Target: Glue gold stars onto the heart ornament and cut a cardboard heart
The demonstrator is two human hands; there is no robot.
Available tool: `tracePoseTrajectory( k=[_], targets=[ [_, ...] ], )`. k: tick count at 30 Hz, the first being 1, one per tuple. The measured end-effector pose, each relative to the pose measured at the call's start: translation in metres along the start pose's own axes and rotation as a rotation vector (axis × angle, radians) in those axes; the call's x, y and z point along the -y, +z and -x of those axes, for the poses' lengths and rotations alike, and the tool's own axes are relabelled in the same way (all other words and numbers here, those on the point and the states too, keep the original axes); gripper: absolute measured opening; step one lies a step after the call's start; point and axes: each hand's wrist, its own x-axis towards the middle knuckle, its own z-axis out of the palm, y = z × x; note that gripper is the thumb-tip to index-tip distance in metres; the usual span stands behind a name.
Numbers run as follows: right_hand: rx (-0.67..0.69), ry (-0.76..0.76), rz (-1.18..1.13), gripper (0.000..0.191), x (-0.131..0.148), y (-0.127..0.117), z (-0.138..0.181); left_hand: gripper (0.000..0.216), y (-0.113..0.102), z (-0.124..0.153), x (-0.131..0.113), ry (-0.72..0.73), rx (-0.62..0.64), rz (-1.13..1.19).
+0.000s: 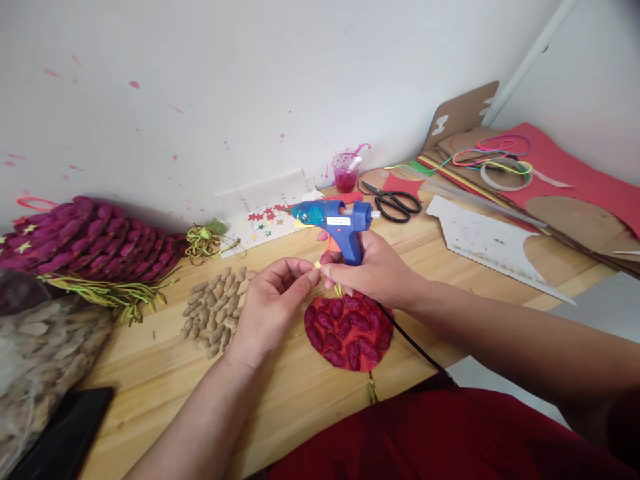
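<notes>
My right hand [373, 270] grips a blue glue gun [337, 223] with its nozzle pointing left, and its fingertips also pinch a thin yellow cord [318, 266]. My left hand [273, 303] pinches the same cord from the left, fingertips touching the right hand's. Below both hands lies a red paper disc [349, 331] covered with several red-painted peanut shells, with a yellow tassel hanging at its near edge. The gun's black cable [415, 345] runs toward my lap.
A pile of plain peanut shells [215, 310] lies left of the hands. Stacked finished discs [90, 240] sit far left. Black scissors [395, 202], a paint cup [346, 171], star stickers [265, 220], tape roll [506, 175], coloured cords and cardboard lie behind and right.
</notes>
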Motion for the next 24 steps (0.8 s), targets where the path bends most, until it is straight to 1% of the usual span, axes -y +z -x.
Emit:
tracePoseTrajectory(
  k=[5, 11, 20, 24],
  targets=[
    [0.017, 0.031, -0.023, 0.038, 0.0027, -0.0029, -0.0007, 0.018, -0.0044, -0.0014, -0.0009, 0.034, 0.011, -0.143],
    [0.040, 0.041, -0.006, 0.038, 0.0023, -0.0055, -0.0023, 0.019, -0.0034, 0.0009, -0.0052, 0.024, 0.080, -0.266],
    [0.049, 0.072, -0.021, 0.039, 0.0011, -0.0059, -0.0028, 0.019, -0.0022, -0.0001, -0.0046, 0.039, 0.079, -0.269],
    [0.054, 0.089, -0.040, 0.037, 0.0012, -0.0061, -0.0030, 0.019, -0.0009, 0.0000, -0.0046, 0.034, 0.067, -0.210]
  ],
)
